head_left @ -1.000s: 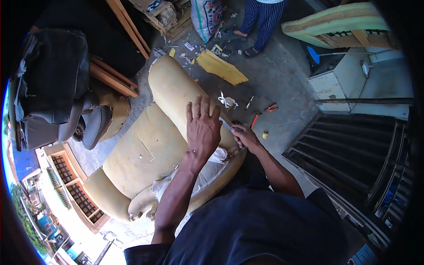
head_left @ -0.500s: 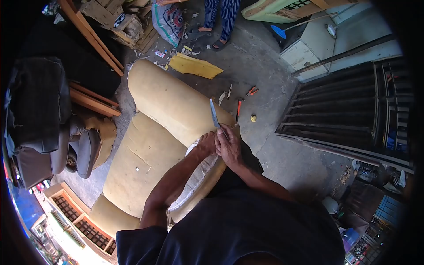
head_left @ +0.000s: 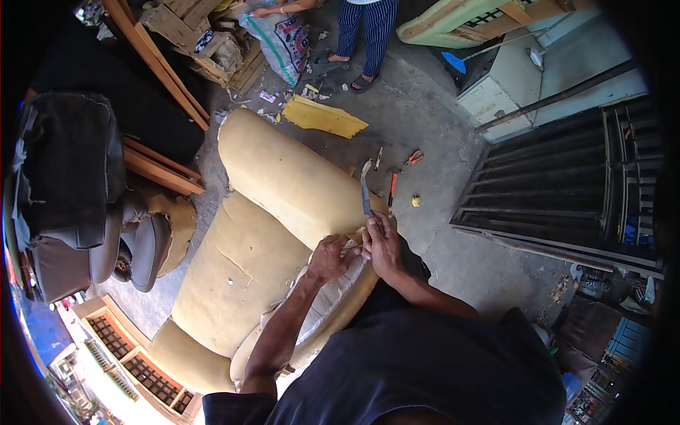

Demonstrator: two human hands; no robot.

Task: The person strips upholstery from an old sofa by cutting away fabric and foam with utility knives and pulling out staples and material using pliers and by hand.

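Observation:
A sofa [head_left: 219, 265] covered in bare tan foam lies in front of me, with a rounded, padded section [head_left: 294, 177] along its far side. My right hand [head_left: 383, 246] is closed around a knife [head_left: 366, 200], its blade pointing up and away from me. Right beside it, my left hand [head_left: 330, 259] has its fingers pinched at the edge of a whitish lining [head_left: 327, 301] along the sofa's near side. Both hands are close together near the sofa's right corner. What sits between the left fingertips is partly hidden.
Orange-handled pliers [head_left: 414, 157], a hammer [head_left: 393, 185] and a small yellow round item [head_left: 416, 201] lie on the floor. Beyond is a yellow foam piece [head_left: 322, 117]. Another person in striped trousers [head_left: 368, 39] stands near a sack [head_left: 282, 49]. Dark seats [head_left: 67, 170] are stacked left.
My hands have drawn slightly apart, and the left one has shifted down along the lining. The knife stays in my right hand. The whole view has shifted a little.

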